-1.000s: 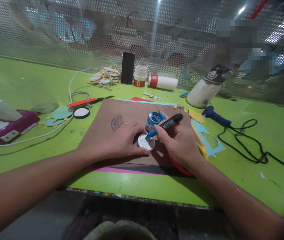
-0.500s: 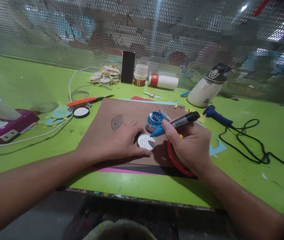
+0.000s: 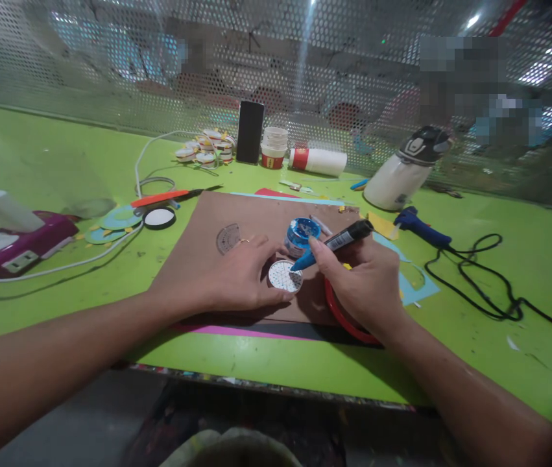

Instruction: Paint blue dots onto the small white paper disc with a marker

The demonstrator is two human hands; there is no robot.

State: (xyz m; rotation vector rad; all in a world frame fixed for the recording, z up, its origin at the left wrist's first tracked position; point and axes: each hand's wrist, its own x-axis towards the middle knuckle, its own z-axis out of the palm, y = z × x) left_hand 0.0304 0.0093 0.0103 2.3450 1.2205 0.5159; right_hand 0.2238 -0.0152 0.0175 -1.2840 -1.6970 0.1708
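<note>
A small white dotted disc point(image 3: 284, 275) lies on a brown cardboard sheet point(image 3: 217, 220). My left hand point(image 3: 229, 275) rests flat on the cardboard, its fingers curled round the disc's left and near edge to steady it. My right hand point(image 3: 366, 285) grips a black marker with a blue tip point(image 3: 334, 243); the tip hovers at the disc's upper right edge. A small blue paint pot point(image 3: 301, 236) stands just behind the disc. A clear protractor point(image 3: 228, 238) lies on the cardboard beyond my left hand.
A red ring point(image 3: 341, 318) lies under my right wrist. A blue glue gun point(image 3: 419, 224) with black cable point(image 3: 484, 285) lies to the right. White bottle point(image 3: 402, 172), paper cups point(image 3: 273, 148), black phone point(image 3: 249, 131) stand at the back. A purple device point(image 3: 13, 243) sits left.
My right hand with the marker drifted a little right, then back toward the disc; the tip stays near the disc's upper right. My left hand has not moved.
</note>
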